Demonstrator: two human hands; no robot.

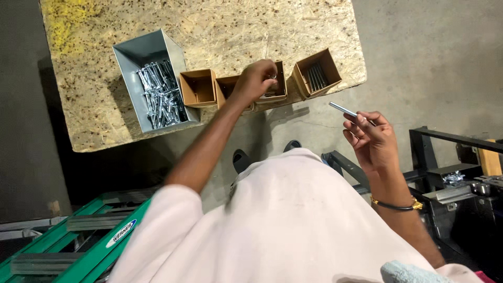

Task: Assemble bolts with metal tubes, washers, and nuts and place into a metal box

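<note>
My right hand point(373, 137) is raised off to the side of the board, palm turned up toward me, thumb and forefinger pinched together on one end of a slim metal bolt point(343, 109). The bolt's long axis runs on a slant, its free end pointing up and left toward the boxes, the held end lower and to the right. A dark band with a gold clasp point(395, 206) sits on that wrist.

My left hand point(258, 77) reaches out over the row of small cardboard boxes, fingers curled shut around something small and shiny over the third box point(277, 91); I cannot tell just what the piece is. My forearm lies across the second small box point(226, 86) and hides much of it.

Left of that stands an open cardboard box point(198, 87), and beyond it a grey metal bin point(137, 52) tilted on the board, holding a heap of bright bolts point(160, 94) lying mostly lengthwise. To the right, the last cardboard box point(319, 67) holds a few dark rods side by side. All of these rest near the front edge of a chipboard sheet point(220, 26).

Below the board is bare concrete floor point(435, 52), with my shoe tips point(241, 159) showing. A green ladder point(78, 236) lies at lower left; a black metal frame point(440, 136) with a tray of shiny parts point(453, 178) stands at the right
</note>
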